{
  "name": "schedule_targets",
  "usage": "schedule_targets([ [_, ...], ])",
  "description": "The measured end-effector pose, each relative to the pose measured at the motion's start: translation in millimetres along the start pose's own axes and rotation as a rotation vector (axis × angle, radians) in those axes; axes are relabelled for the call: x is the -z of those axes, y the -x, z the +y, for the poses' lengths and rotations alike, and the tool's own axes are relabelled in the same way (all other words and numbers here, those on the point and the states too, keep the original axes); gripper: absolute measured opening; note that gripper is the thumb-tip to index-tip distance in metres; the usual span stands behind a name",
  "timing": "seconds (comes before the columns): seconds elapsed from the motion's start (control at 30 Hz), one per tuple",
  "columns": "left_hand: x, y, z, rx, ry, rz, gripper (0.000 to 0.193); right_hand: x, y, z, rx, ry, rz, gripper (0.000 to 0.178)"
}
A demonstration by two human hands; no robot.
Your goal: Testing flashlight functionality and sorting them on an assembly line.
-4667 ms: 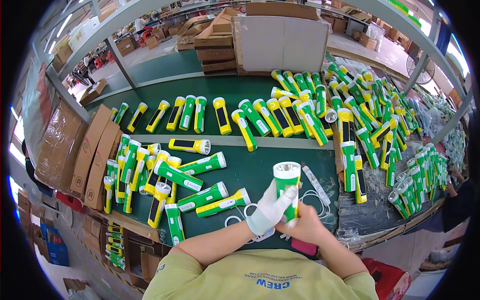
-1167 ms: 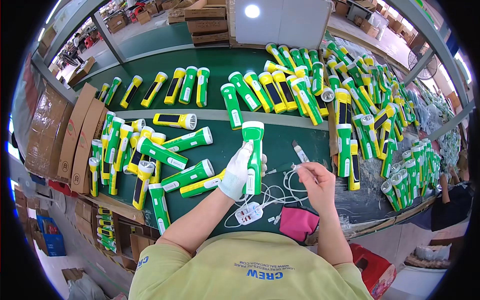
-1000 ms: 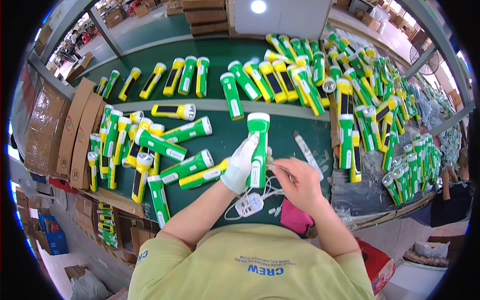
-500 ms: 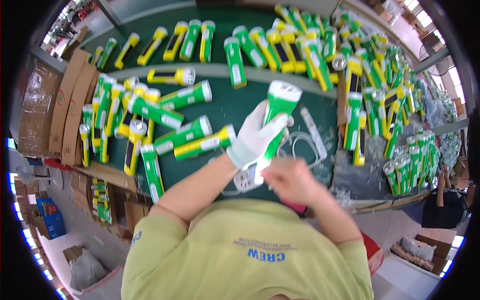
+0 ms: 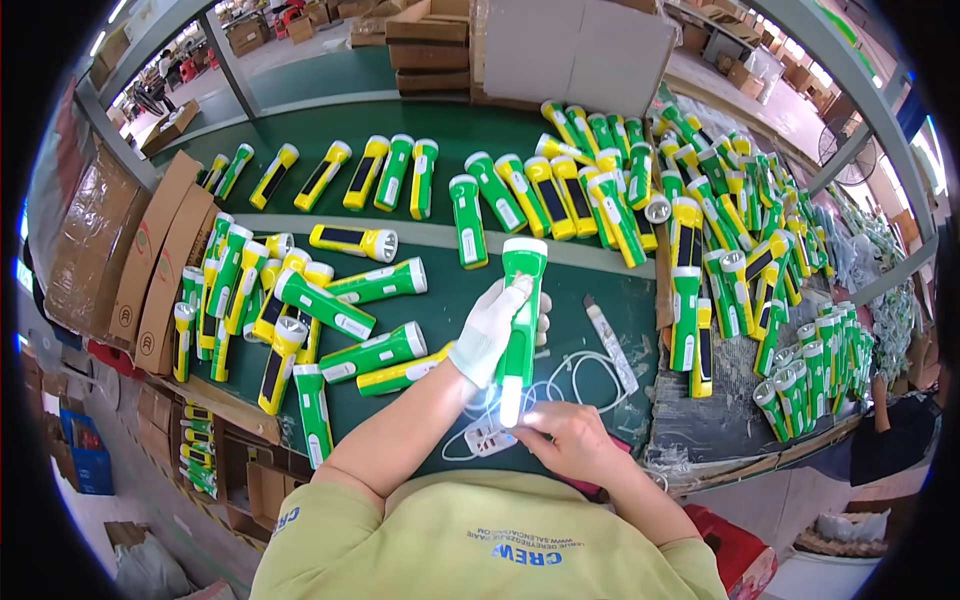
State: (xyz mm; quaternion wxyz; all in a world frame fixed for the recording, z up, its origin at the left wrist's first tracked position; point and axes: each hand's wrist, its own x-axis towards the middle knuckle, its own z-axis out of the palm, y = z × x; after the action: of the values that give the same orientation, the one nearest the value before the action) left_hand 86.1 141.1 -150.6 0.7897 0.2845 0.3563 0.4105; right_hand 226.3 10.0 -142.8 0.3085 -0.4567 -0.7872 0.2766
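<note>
Fingers of a gloved left hand (image 5: 490,332) grip a green flashlight (image 5: 520,345) above the tabletop (image 5: 450,305), its white-rimmed head at 12 o'clock, its lower end glowing at 6. The bare right hand (image 5: 573,440), toward 5 o'clock, has bent fingers at the lit end; whether they hold anything cannot be told. Other flashlights (image 5: 372,353) lie at 9 o'clock, a slim white tool (image 5: 612,347) at 3.

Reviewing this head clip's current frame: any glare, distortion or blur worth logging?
Head view: glare blows out the lit end of the held flashlight, hiding its surface detail; head view: fisheye curvature bows the grey strip, and the corners go black; head view: no strong motion blur on the gloved left hand.
</note>
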Motion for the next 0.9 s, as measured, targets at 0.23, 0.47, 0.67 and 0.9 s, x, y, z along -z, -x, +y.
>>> schedule_targets([
  [0.23,-8,23,3,-0.12,-0.18,-0.055,0.033,-4,1,-2,0.006,-0.423,-0.098,0.016],
  [0.47,-5,33,-12,-0.179,-0.219,-0.133,0.045,-11,2,1,-0.485,-0.84,0.188,0.015],
  [0.67,-4,52,-16,0.039,0.162,-0.285,0.063,29,-15,6,-0.412,-0.852,0.425,0.013],
  [0.9,-14,68,-10,0.072,0.101,-0.305,0.058,46,-24,-15,-0.244,-0.496,0.445,0.009],
])
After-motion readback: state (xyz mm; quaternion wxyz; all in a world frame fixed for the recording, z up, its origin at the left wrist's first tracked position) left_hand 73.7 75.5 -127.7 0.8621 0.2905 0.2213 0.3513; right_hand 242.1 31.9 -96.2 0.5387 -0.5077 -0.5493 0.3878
